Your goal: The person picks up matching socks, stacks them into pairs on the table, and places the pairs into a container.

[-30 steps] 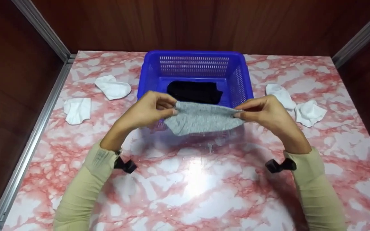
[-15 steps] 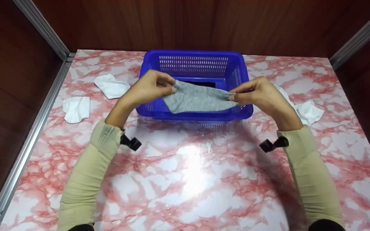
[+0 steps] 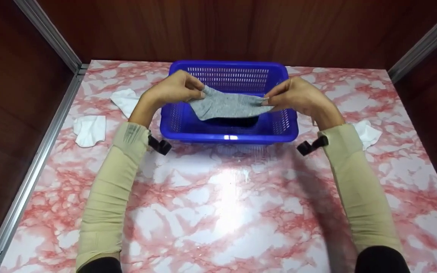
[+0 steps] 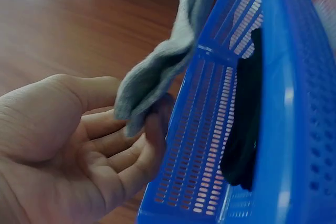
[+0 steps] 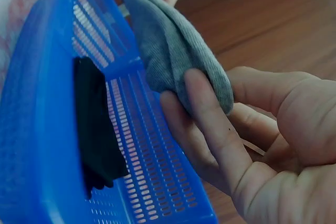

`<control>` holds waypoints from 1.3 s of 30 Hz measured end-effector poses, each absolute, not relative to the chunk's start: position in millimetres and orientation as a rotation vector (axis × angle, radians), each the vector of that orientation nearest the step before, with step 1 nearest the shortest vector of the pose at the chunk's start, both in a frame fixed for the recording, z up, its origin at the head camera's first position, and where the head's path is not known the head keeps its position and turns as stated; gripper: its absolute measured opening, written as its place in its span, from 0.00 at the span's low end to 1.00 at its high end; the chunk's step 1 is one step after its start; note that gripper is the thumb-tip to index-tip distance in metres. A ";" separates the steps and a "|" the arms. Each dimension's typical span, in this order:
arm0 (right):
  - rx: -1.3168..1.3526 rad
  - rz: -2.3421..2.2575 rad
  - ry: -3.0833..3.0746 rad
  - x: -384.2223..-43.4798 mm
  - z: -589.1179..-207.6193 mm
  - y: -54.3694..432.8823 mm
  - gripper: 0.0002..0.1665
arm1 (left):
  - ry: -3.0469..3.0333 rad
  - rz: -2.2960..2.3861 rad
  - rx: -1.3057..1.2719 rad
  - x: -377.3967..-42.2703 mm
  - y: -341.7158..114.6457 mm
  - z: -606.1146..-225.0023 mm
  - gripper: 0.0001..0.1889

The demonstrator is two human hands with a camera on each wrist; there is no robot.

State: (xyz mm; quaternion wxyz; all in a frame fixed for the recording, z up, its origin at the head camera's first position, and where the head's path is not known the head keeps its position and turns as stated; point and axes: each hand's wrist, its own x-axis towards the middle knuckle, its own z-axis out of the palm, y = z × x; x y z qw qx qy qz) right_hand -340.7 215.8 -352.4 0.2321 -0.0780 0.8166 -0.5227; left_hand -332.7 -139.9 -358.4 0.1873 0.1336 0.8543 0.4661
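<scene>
A grey sock (image 3: 230,106) is stretched sideways between both hands, above the blue basket (image 3: 230,137). My left hand (image 3: 173,88) pinches its left end between thumb and fingers. At the other end, my right hand (image 3: 298,96) pinches the sock with thumb and fingers. Inside the basket lies a dark sock (image 3: 241,121), mostly covered by the grey one in the head view. More of this black sock (image 5: 97,124) shows in the right wrist view, on the basket's floor. The left wrist view shows the grey sock (image 4: 157,66) folded along its length.
White socks (image 3: 89,131) lie on the marbled table (image 3: 188,227) at the left, one partly behind the left wrist. Another white sock (image 3: 368,133) lies at the right, partly behind the right forearm. Dark wooden panels (image 3: 226,30) enclose the back and sides.
Both hands have moved away from the body, carrying the grey sock from the basket's front edge to over its inside. The hold at both ends is unchanged.
</scene>
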 end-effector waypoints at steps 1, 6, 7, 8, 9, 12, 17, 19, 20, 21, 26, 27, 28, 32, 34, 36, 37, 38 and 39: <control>-0.207 -1.461 2.207 -344.6 -353.1 215.2 0.09 | 2.393 1.282 0.386 -335.6 -141.0 -358.6 0.21; -0.163 -1.564 2.048 -364.8 -359.7 211.3 0.13 | 2.349 1.184 0.426 -352.7 -147.2 -362.3 0.19; -0.152 -1.580 2.022 -368.6 -361.3 210.4 0.13 | 2.343 1.169 0.422 -356.0 -148.4 -362.8 0.19; -0.142 -1.597 1.997 -372.1 -362.9 209.4 0.14 | 2.338 1.158 0.413 -359.5 -149.5 -363.8 0.19; -0.131 -1.608 1.978 -375.4 -364.6 208.5 0.14 | 2.334 1.144 0.402 -362.9 -150.3 -364.7 0.20; -0.115 -1.624 1.942 -383.3 -370.9 206.7 0.15 | 2.322 1.117 0.368 -370.8 -150.6 -368.1 0.22; -0.145 -1.552 1.962 -392.8 -380.4 200.5 0.16 | 2.290 1.145 0.297 -379.6 -149.0 -376.0 0.20; -0.154 -1.526 1.964 -395.7 -382.6 197.5 0.17 | 2.282 1.166 0.277 -382.3 -146.8 -379.2 0.15; -0.153 -1.514 1.969 -397.2 -383.3 196.4 0.17 | 2.282 1.175 0.273 -383.6 -145.3 -380.7 0.11; -0.146 -1.507 1.972 -398.5 -383.7 195.5 0.17 | 2.287 1.178 0.276 -384.9 -143.6 -382.1 0.07; -0.080 -1.449 2.035 -402.3 -383.7 191.2 0.16 | 2.320 1.180 0.259 -389.7 -135.0 -387.0 0.09; -0.074 -1.432 2.052 -402.6 -383.6 190.1 0.16 | 2.325 1.177 0.247 -390.8 -133.6 -387.7 0.10; -0.079 -1.416 2.067 -403.1 -384.2 188.4 0.16 | 2.331 1.177 0.231 -391.8 -132.3 -388.4 0.10; -0.127 -1.342 2.145 -405.0 -387.9 181.2 0.14 | 2.344 1.179 0.185 -396.3 -128.1 -392.0 0.13; -0.156 -1.302 2.172 -405.9 -389.8 178.6 0.13 | 2.338 1.170 0.185 -397.9 -126.4 -393.4 0.15; -0.169 -1.261 2.197 -406.8 -391.0 177.7 0.12 | 2.313 1.167 0.184 -399.2 -124.9 -394.4 0.17; -0.175 -1.245 2.203 -406.9 -391.1 177.5 0.12 | 2.303 1.158 0.183 -399.9 -124.3 -394.5 0.17; -0.178 -1.233 2.207 -407.2 -391.0 177.7 0.12 | 2.291 1.151 0.178 -400.4 -123.8 -394.3 0.18; -0.182 -1.226 2.208 -407.5 -390.7 177.9 0.12 | 2.281 1.138 0.173 -400.9 -123.1 -393.8 0.18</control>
